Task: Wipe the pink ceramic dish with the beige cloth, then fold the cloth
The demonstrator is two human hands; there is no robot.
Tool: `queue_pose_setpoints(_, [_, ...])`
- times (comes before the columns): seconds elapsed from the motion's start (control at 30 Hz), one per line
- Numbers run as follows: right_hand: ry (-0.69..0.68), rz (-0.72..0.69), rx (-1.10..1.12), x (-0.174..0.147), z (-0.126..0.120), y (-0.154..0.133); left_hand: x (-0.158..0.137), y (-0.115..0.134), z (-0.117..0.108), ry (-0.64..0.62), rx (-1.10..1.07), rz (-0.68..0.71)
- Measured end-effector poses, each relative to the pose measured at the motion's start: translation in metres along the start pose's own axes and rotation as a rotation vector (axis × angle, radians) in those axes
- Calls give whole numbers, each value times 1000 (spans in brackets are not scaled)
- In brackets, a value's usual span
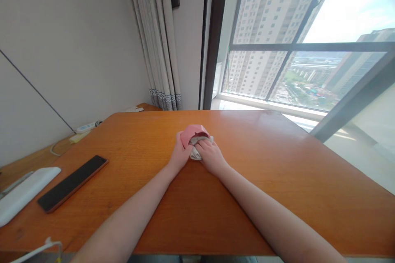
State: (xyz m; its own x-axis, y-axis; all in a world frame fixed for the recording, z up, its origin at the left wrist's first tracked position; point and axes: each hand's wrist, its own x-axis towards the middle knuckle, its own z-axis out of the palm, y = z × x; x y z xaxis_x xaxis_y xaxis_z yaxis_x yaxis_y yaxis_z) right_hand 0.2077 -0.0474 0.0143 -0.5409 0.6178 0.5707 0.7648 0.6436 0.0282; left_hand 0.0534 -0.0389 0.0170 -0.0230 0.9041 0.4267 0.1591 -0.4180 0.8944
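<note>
The left hand is closed around the left side of a glossy pink, rounded pouch; the right hand presses bent fingers onto a crumpled off-white cloth, though whether they pinch it I cannot tell. The pouch lies just far and left of the right hand, its curved opening facing near. Beneath spreads an orange-brown, wood-grained table; to the left lies a flat, black-faced rectangular phone.

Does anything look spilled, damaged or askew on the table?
Nothing stands out: no spill or obvious damage shows. The phone lies flat; the left hand holds the pink item, the right hand touches the pale cloth.
</note>
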Motion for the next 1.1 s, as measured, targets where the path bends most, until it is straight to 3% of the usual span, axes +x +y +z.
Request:
queue_pose_setpoints(0.43, [-44,29,53,-1,-1,-5,-8,0,5,45,-68,5])
queue_pose_setpoints(0.67, [-153,-85,135,4,-15,-1,2,-10,1,114,-47,-89])
queue_pose_setpoints(1.1, [-79,-54,80,1,-17,3,6,-17,-2,107,60,-28])
